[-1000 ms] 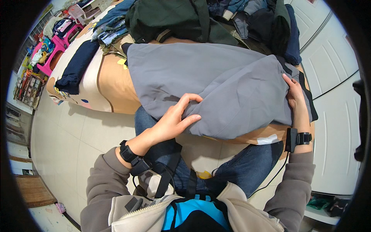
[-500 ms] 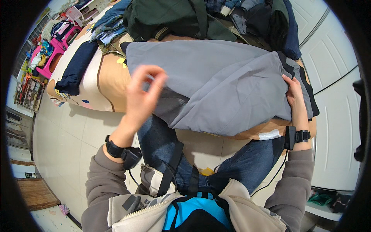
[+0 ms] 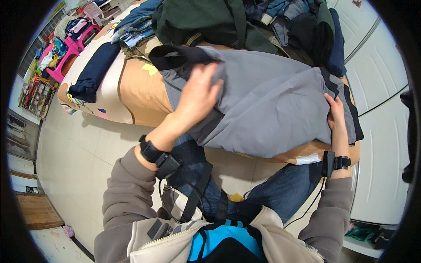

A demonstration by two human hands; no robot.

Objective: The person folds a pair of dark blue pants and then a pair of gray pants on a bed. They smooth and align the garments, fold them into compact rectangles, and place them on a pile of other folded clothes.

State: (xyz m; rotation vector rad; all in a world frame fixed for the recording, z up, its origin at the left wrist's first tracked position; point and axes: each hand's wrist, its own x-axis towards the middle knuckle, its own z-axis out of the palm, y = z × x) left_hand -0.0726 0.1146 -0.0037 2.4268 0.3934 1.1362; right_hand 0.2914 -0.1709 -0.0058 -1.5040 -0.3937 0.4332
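A grey garment (image 3: 267, 101) with black edging lies spread across the bed in front of me; its exact kind is unclear. At its left end the black edge band (image 3: 175, 57) is raised and curls over, partly blurred. My left hand (image 3: 197, 94) is closed on the fabric there, its fingers bent toward the turned-up part and hiding some of it. Around the garment's right end, beside a black strip, my right hand (image 3: 335, 109) is closed, with the thumb side on top of the cloth and other fingers partly hidden.
Behind the garment lie a dark green garment (image 3: 197, 22) and a pile of dark clothes (image 3: 298, 26). A folded navy garment (image 3: 96, 72) rests at the bed's left. White cabinet doors (image 3: 381, 144) stand close on the right. Pink chairs (image 3: 66, 57) holding things are at far left.
My left hand has come down from above the garment and moved right. The garment's left end, flat before, is now lifted and folded inward, showing black. My right hand stays at the right end.
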